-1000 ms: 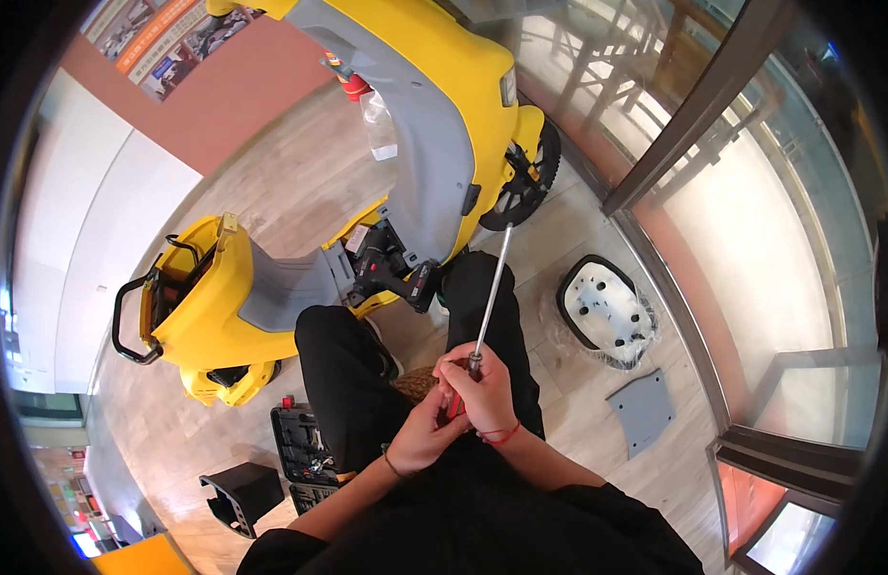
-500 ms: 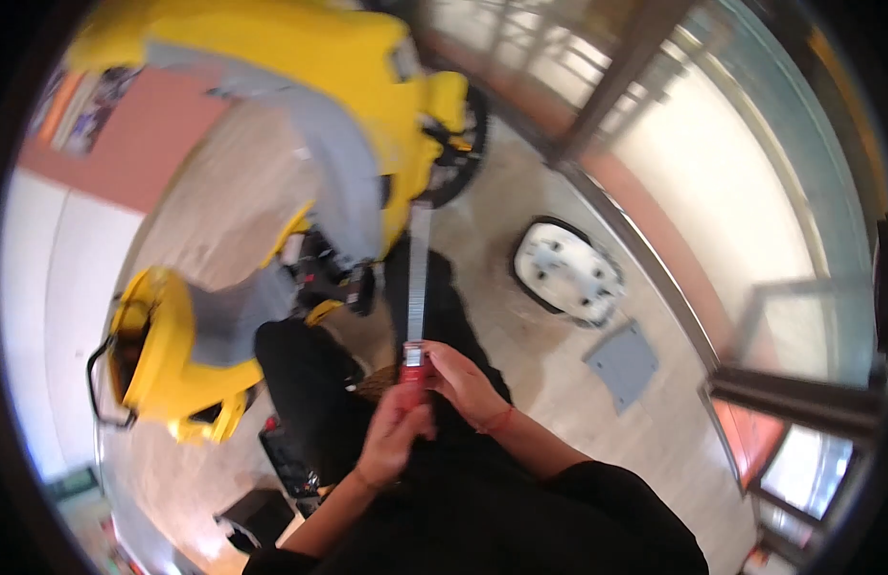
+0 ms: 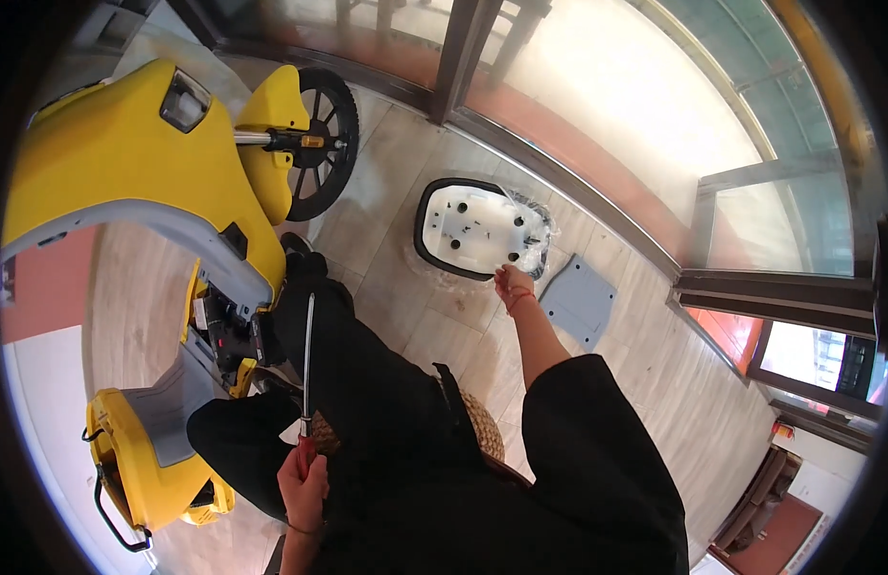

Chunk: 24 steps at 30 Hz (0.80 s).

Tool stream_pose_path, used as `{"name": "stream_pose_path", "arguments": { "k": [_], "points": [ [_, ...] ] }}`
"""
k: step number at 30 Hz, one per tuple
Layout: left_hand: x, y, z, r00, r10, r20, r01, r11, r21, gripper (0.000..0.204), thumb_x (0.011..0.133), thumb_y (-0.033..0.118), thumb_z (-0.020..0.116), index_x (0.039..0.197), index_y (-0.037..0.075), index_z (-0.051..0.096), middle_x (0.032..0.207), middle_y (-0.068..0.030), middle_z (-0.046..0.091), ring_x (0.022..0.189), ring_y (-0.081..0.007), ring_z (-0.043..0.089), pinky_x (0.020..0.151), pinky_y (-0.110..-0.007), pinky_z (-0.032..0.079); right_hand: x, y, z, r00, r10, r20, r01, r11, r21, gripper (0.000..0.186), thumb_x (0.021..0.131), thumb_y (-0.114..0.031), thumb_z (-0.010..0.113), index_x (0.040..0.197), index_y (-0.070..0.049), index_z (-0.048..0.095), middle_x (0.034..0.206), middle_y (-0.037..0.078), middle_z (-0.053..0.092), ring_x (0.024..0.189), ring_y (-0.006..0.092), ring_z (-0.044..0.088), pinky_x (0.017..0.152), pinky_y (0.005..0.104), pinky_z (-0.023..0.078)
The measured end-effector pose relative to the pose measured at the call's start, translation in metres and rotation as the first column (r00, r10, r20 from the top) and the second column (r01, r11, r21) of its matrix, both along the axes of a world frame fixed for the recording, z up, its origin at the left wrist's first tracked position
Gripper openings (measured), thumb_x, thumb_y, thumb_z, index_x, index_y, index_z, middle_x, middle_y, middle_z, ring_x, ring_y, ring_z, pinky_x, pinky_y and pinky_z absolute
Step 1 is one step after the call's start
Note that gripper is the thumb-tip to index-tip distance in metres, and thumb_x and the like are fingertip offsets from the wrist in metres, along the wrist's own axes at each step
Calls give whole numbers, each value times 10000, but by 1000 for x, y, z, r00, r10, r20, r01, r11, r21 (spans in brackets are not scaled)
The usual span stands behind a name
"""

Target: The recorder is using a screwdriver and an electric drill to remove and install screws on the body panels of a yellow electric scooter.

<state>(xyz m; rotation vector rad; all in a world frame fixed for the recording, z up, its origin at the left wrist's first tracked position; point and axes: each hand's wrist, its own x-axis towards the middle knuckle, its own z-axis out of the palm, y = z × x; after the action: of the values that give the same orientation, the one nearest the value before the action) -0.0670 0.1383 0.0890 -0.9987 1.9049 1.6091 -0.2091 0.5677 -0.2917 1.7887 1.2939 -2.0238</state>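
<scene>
My left hand (image 3: 303,487) is closed around the red handle of a long-shafted screwdriver (image 3: 308,383), whose metal shaft points away from me over my leg. Out to the right, my right hand (image 3: 514,285) reaches to the near edge of an upturned seat (image 3: 444,240) with a white underside and black rim. The fingers there are drawn together; whether anything is between them is too small to see. Several small dark screws (image 3: 475,230) lie on the white underside. Clear plastic film surrounds part of the seat.
A yellow scooter (image 3: 108,153) stands at left, its front wheel (image 3: 327,144) far ahead and its battery bay (image 3: 228,326) exposed. A grey panel (image 3: 580,302) lies on the floor right of the seat. Glass doors (image 3: 607,125) line the far right. Beneath me is a woven stool (image 3: 482,428).
My right hand has let go of the screwdriver and moved right to the seat. My left hand keeps the screwdriver, now lower and further left. The view has turned rightward.
</scene>
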Motion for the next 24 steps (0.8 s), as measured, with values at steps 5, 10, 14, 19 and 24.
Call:
{"name": "stream_pose_path", "arguments": {
  "k": [5,10,14,19,24],
  "points": [
    [-12,10,2,1000,29,0,-29,999,13,116,881,135,612,873,43,541,592,45,444,437,-33,405,393,-184,314,-9,-9,-7,499,591,634,-840,149,522,261,852,-228,543,806,3,655,766,100,685,625,182,661,506,313,486],
    [-11,14,4,999,17,-36,-16,1000,26,119,891,143,602,882,42,540,596,45,441,441,-30,398,394,-185,314,32,-113,86,666,737,-119,-625,637,450,357,918,-331,535,836,-6,658,714,98,677,659,186,657,634,336,511],
    [0,14,-1,998,44,-47,-40,995,89,115,903,146,585,916,42,538,606,47,435,445,-30,391,390,-190,311,75,-201,204,476,838,-267,-618,534,576,271,930,-251,570,847,1,624,768,124,646,648,216,611,610,342,473],
    [17,8,-9,965,263,-9,-256,946,200,117,923,167,575,955,64,531,595,67,388,434,-30,349,384,-199,277,78,-220,266,412,898,-155,-554,382,740,328,914,-275,576,726,-6,566,704,204,593,689,392,582,598,431,439],
    [39,-23,-20,894,446,-46,-404,845,350,160,935,237,583,900,93,522,592,75,390,426,-27,339,383,-206,273,81,-218,287,179,977,-115,-588,200,784,260,883,-207,635,694,-44,563,645,163,581,568,334,572,505,392,415]
  ]
}}
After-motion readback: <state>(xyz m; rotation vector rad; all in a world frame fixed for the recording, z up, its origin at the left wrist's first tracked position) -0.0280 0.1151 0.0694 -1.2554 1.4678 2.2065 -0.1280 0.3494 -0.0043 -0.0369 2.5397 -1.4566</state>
